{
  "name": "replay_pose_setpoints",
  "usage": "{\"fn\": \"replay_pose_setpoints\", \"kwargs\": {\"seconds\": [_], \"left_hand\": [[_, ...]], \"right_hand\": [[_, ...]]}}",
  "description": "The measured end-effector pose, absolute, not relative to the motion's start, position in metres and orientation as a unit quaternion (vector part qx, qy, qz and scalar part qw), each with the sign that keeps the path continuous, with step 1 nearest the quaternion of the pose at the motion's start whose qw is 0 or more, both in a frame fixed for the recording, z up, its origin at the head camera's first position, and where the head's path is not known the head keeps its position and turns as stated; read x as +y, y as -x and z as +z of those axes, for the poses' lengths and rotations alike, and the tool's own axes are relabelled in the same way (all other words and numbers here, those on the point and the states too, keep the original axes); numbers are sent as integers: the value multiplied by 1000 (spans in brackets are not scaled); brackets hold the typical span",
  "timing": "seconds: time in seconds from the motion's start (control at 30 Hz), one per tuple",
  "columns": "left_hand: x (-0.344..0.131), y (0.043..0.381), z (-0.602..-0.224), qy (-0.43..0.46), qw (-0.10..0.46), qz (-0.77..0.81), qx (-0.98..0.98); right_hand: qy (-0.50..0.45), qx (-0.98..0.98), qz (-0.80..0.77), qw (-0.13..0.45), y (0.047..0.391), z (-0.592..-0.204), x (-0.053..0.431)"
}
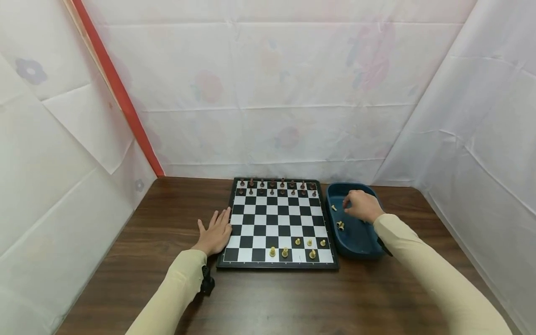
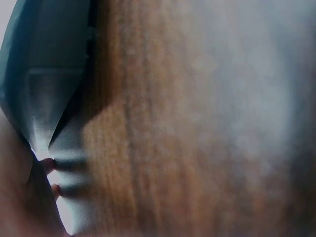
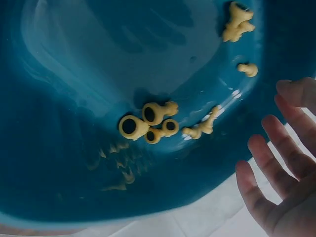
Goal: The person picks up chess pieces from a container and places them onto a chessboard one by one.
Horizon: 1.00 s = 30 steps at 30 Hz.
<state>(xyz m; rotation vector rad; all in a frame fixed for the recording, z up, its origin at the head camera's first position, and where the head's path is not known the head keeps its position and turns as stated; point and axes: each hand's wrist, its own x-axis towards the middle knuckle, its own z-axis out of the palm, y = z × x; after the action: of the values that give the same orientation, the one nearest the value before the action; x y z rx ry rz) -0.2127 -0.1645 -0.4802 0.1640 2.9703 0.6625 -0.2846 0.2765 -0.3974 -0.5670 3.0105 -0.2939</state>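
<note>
Right hand (image 1: 363, 205) over the deep-blue, round-cornered tray (image 1: 356, 243), fingers loosely bent and apart, clamped on nothing visible. Small pale-yellow chess pieces (image 3: 131, 127) lie tipped in the tray, some clustered. Tray stands just beside the right edge of the black-and-white checkered board (image 1: 272, 218). Left hand (image 1: 215, 232) flat, fingers straight, at the board's left edge. Six yellow pieces upright on the two near rows; four bare rows separate them from two rows of dark-brown pieces (image 1: 282, 182).
</note>
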Motion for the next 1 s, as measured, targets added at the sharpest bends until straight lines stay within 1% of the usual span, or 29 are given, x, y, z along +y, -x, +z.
{"fn": "replay_pose_setpoints", "kwargs": {"seconds": [0.2, 0.7, 1.0], "left_hand": [[-162, 210, -482, -52, 54, 215, 974], [-163, 212, -483, -53, 49, 202, 977], [-163, 213, -483, -56, 48, 201, 977]], "right_hand": [[184, 977, -95, 49, 299, -411, 280], [154, 981, -96, 71, 320, -435, 266], [154, 983, -79, 56, 329, -448, 265]]}}
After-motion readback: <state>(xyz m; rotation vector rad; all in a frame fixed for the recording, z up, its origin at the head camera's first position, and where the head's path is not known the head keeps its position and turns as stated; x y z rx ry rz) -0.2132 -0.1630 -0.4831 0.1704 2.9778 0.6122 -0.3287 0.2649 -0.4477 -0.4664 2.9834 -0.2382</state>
